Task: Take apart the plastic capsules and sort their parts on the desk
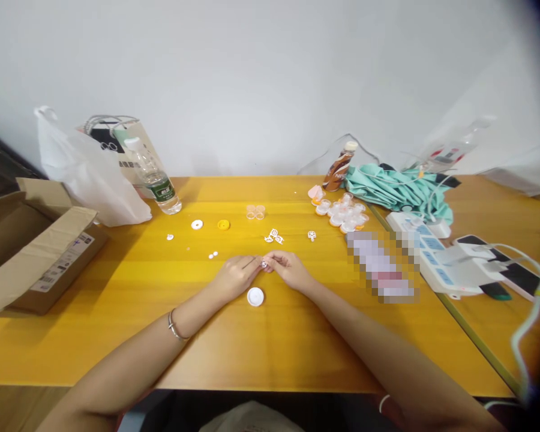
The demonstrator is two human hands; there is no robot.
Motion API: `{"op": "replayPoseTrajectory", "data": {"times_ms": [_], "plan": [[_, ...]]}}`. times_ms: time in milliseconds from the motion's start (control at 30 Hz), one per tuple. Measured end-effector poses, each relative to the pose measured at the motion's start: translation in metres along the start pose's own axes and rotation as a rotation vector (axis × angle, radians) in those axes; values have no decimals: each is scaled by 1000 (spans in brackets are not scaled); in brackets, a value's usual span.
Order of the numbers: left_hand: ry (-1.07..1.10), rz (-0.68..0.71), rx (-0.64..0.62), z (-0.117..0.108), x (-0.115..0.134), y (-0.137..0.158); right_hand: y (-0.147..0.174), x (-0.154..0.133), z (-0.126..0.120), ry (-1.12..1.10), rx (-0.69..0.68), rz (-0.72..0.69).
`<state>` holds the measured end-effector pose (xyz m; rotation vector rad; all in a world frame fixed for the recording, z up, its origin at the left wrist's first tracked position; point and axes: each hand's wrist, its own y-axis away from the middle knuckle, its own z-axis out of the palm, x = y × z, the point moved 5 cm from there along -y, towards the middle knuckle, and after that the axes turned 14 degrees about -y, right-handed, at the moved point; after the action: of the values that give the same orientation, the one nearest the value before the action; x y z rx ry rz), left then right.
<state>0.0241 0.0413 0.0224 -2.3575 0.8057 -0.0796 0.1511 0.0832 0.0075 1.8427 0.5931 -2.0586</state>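
My left hand (238, 275) and my right hand (290, 270) meet over the middle of the table, their fingertips pinched on a small white plastic part (264, 263). Its exact kind is too small to make out, and fingers cover much of it. Just below the hands lies a round white cap-like dish (255, 296). Beyond them sit several white openwork pieces (274, 235), with a similar white piece (312, 236) to the right. To the left are a white ring (197, 224), a yellow round part (224, 224) and two tiny white discs (213, 255).
An open cardboard box (40, 258), a white plastic bag (90, 174) and a water bottle (159, 186) stand left. Clear cups (255, 212) lie behind. On the right are orange-and-clear containers (342, 213), a brown bottle (339, 168), a teal umbrella (396, 192) and a power strip (432, 258) with cables.
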Motion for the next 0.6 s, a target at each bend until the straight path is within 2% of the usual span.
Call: {"op": "replayPoseTrajectory", "data": {"times_ms": [467, 600], "plan": [[-17, 26, 57, -3, 0, 0, -1, 2, -2, -42, -4, 16], [8, 13, 66, -4, -4, 0, -2, 5, -5, -93, -27, 61]]}}
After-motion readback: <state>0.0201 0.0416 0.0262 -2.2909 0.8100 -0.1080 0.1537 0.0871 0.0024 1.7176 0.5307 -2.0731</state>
